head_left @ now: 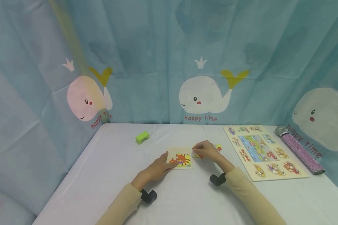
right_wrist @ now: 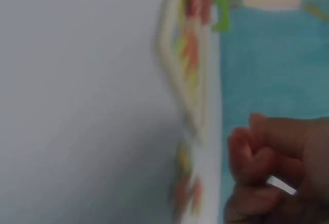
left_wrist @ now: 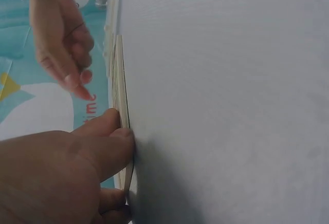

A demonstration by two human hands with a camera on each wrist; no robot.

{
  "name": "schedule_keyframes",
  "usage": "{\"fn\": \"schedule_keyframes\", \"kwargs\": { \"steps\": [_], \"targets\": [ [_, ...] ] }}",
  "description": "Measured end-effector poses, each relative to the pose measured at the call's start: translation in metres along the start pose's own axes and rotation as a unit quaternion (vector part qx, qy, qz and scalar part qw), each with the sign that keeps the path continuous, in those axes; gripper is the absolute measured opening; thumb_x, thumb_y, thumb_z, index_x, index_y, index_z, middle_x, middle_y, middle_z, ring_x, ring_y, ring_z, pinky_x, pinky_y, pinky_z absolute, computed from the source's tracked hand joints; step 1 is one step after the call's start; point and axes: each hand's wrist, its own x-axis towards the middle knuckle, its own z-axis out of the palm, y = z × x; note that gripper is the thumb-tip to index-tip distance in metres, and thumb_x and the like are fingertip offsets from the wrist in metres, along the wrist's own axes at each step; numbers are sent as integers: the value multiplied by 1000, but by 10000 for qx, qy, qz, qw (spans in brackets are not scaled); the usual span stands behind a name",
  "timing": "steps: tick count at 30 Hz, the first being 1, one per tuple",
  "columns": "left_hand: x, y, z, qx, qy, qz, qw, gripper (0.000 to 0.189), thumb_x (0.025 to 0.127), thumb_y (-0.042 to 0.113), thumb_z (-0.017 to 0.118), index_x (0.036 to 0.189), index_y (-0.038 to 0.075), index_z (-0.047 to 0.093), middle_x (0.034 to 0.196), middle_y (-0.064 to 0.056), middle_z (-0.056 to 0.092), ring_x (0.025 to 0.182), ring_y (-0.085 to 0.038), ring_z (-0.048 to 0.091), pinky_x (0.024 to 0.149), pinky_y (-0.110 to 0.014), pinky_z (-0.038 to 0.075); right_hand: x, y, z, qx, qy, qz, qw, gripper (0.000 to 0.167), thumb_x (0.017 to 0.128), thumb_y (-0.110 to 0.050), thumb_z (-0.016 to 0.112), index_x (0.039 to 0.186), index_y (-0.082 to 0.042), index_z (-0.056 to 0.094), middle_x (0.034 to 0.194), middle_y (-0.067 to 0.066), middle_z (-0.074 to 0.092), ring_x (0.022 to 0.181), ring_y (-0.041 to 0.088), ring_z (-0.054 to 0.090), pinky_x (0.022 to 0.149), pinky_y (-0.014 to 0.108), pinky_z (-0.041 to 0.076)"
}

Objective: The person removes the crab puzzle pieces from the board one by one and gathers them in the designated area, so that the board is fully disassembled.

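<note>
My left hand grips a small wooden puzzle board at its near left corner, its thumb along the near edge. The board lies flat and shows an orange-red animal picture on yellow. In the left wrist view, the thumb and fingers of the left hand are against the edge of the thin board. My right hand hovers just right of the board, over loose puzzle pieces. Its fingers are loosely bent, and in the right wrist view nothing shows between the fingers of that hand.
Behind the right hand lies another colourful piece. A large pegged puzzle board occupies the right side, beside a pink glittery microphone. A green arched block sits at the back left. A whale-print curtain borders the white table.
</note>
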Motion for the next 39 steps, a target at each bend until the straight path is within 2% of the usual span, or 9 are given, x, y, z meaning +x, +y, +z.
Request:
{"fn": "schedule_keyframes", "kwargs": {
  "steps": [4,7,12,15,23,31,39],
  "targets": [
    [0,0,0,41,41,124,9999,42,96,24,47,136,36,43,150,-24,20,136,-39,27,105,-53,31,7,-20,13,251,-398,-157,9988,22,90,-14,58,105,-2,67,80,11,65,55,12,48,49,22,41],
    [1,1,2,137,77,207,9997,42,96,23,49,135,36,44,149,-25,22,134,-40,29,104,-53,34,11,-24,28,88,-331,-237,9991,19,88,-12,58,103,-3,67,80,7,64,64,12,53,55,22,44],
    [0,0,7,202,104,255,9994,42,95,23,50,135,36,45,147,-26,25,133,-40,32,102,-53,36,10,-21,49,-343,-224,-307,9987,16,87,-14,60,99,-4,67,76,3,61,64,12,53,56,23,44],
    [-1,0,10,262,151,259,9992,41,95,24,50,134,37,46,147,-26,26,132,-40,34,101,-52,37,6,-20,57,-512,-147,-491,9974,16,85,-12,61,97,-3,66,74,3,60,62,12,51,54,23,43],
    [2,-2,7,248,228,41,9994,40,95,30,48,134,38,44,148,-23,25,132,-39,34,102,-52,37,8,-22,59,-665,-9,-770,9948,16,84,-9,60,98,-3,64,72,3,56,60,11,48,53,22,40],
    [0,-1,5,368,319,248,9985,40,95,24,50,134,34,47,145,-27,28,130,-41,36,100,-52,38,8,-26,59,-642,-6,-603,9961,15,85,-11,61,98,-3,64,74,3,57,63,12,48,55,22,41],
    [0,-1,5,220,276,118,9993,39,96,27,48,134,36,46,147,-26,26,132,-40,34,102,-52,36,7,-25,59,-573,19,-680,9960,15,85,-10,60,99,-4,61,71,2,56,61,12,48,54,22,40]
  ]
}}
